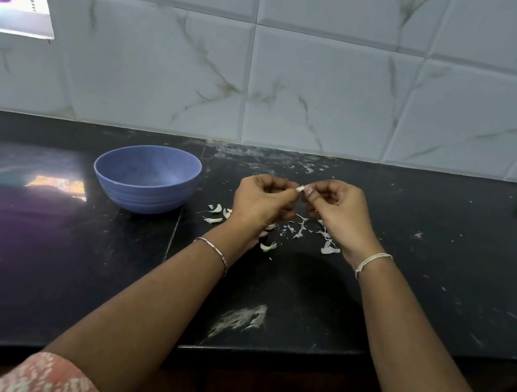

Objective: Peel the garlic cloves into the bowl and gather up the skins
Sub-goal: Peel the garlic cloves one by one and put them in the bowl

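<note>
Garlic clove [300, 189] pinched between left fingers [287, 191] and right fingers [314, 192], skins [329, 250] beneath, bowl [143, 196] left

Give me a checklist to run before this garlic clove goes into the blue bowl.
1. Grip: left hand and right hand both pinch the small white garlic clove at the fingertips: ok.
2. Clove fully peeled: cannot tell, too small.
3. Target: round blue plastic bowl stands upright on the black stone counter, left of the hands, with nothing between: ok.
4. Skins gathered: thin white papery skins lie scattered on the counter under the hands: not ok.
5. Cloves left to peel: curved white pieces lie between bowl and left hand; cloves or skins: cannot tell.
</note>
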